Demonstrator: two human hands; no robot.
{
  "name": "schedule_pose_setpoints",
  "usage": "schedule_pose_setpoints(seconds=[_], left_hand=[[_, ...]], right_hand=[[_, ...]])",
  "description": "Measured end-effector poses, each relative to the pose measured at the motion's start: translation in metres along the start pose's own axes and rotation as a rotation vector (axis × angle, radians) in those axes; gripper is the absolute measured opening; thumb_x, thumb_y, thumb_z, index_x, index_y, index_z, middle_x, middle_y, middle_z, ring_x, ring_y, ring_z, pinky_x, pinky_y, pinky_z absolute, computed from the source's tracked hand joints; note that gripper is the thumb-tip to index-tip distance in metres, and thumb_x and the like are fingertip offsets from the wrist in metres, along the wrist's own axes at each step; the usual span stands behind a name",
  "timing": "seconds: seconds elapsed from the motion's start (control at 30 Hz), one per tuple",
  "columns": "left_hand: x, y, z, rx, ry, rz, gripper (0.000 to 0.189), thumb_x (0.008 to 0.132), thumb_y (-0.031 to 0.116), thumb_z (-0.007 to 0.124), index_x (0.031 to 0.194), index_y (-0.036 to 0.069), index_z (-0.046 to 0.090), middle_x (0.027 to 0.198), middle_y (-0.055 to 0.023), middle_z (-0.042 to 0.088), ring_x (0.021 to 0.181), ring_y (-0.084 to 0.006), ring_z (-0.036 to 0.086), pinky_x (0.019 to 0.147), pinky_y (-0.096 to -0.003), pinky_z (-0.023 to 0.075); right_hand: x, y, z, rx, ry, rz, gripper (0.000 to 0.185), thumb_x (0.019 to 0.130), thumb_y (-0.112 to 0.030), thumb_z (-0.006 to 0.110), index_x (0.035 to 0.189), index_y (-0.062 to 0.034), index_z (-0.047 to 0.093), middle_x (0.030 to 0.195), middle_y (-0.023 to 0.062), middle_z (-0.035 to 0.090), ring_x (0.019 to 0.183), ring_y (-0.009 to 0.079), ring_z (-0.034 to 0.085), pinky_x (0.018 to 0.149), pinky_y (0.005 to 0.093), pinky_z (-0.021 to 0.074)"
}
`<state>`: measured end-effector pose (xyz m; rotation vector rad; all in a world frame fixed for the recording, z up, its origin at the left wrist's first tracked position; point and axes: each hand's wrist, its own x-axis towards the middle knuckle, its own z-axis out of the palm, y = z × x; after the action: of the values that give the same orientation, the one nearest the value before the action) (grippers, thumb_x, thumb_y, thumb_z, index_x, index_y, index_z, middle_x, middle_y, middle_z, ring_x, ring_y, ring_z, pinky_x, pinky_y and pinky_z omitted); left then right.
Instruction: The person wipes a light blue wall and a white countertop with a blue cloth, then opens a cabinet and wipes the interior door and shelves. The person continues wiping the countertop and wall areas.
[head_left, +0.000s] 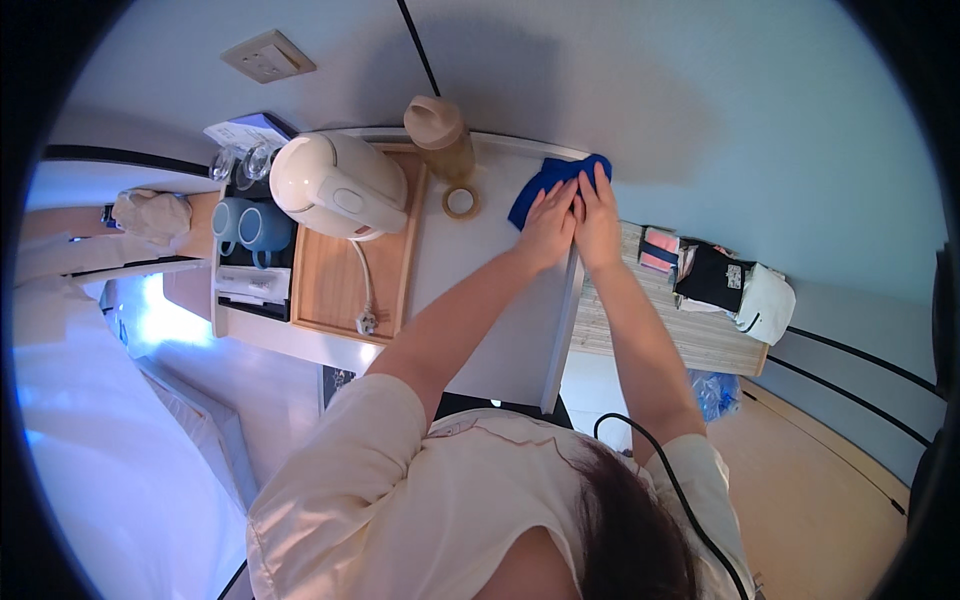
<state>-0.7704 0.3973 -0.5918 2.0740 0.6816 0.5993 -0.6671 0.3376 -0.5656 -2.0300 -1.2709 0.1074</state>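
A dark blue cloth (546, 177) lies crumpled at the far right corner of the grey counter top (480, 300). My left hand (550, 231) presses on its near part with the fingers stretched forward. Right beside it, my right hand (598, 221) holds the cloth's right end at the counter's raised edge. The two hands touch at the fingers. What the cloth covers is hidden. Left of the cloth, a roll of tape (460, 202) lies flat in front of a bottle (442, 142) with a beige lid.
A white electric kettle (337, 184) stands on a wooden tray (337, 292), its plug (366, 322) on the tray too. Blue mugs (266, 227) and upturned glasses (255, 161) are farther left. Folded clothes (712, 277) lie on a lower wooden shelf (637, 322). A black cable (675, 480) crosses my right side.
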Motion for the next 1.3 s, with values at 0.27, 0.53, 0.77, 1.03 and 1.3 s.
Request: schedule_pose_setpoints(seconds=[0.27,0.53,0.77,1.03,1.3], left_hand=[[-0.044,0.028,-0.016,0.045,-0.081,-0.037,0.055,0.091,0.017,0.042,0.143,0.0,0.038,0.147,-0.018,0.042,0.141,-0.032,0.032,0.118,-0.0467,0.0182],[-0.111,0.043,-0.048,0.284,-0.087,-0.11,0.049,0.084,0.014,0.058,0.13,0.0,0.052,0.126,-0.0183,0.057,0.116,-0.0327,0.054,0.097,-0.0452,0.0415],[-0.101,0.023,-0.051,0.634,0.0,0.003,0.059,0.083,0.02,0.058,0.135,-0.004,0.045,0.136,-0.0212,0.046,0.127,-0.0363,0.043,0.106,-0.0463,0.0351],[-0.047,-0.002,-0.027,0.661,-0.007,0.006,0.071,0.087,0.028,0.05,0.147,-0.005,0.029,0.155,-0.0224,0.024,0.146,-0.035,0.019,0.119,-0.0459,0.0115],[-0.002,-0.015,-0.039,0.635,-0.106,0.039,0.071,0.086,0.031,0.053,0.147,0.002,0.033,0.155,-0.0173,0.024,0.146,-0.0321,0.019,0.12,-0.0437,0.0125]], right_hand=[[-0.035,-0.022,-0.026,-0.264,-0.079,-0.166,0.035,0.086,-0.008,0.06,0.12,-0.0007,0.064,0.14,0.0214,0.049,0.119,0.0401,0.053,0.1,0.0431,0.0462],[-0.069,-0.077,-0.019,-0.515,-0.324,-0.292,0.045,0.08,-0.012,0.062,0.123,-0.001,0.06,0.141,0.0133,0.05,0.121,0.0344,0.05,0.103,0.0395,0.0432],[-0.058,-0.077,0.002,-0.421,-0.364,-0.029,0.044,0.093,-0.013,0.049,0.132,0.0053,0.05,0.142,0.0212,0.045,0.132,0.0386,0.041,0.109,0.0442,0.0362],[-0.005,-0.048,0.032,-0.251,-0.231,0.084,0.041,0.095,-0.015,0.048,0.133,-0.0002,0.052,0.143,0.0179,0.042,0.131,0.0368,0.041,0.109,0.0419,0.0355],[-0.001,-0.046,0.032,-0.402,-0.208,-0.062,0.047,0.093,-0.011,0.046,0.138,0.0036,0.046,0.144,0.0209,0.045,0.135,0.0382,0.039,0.112,0.0441,0.0331]])
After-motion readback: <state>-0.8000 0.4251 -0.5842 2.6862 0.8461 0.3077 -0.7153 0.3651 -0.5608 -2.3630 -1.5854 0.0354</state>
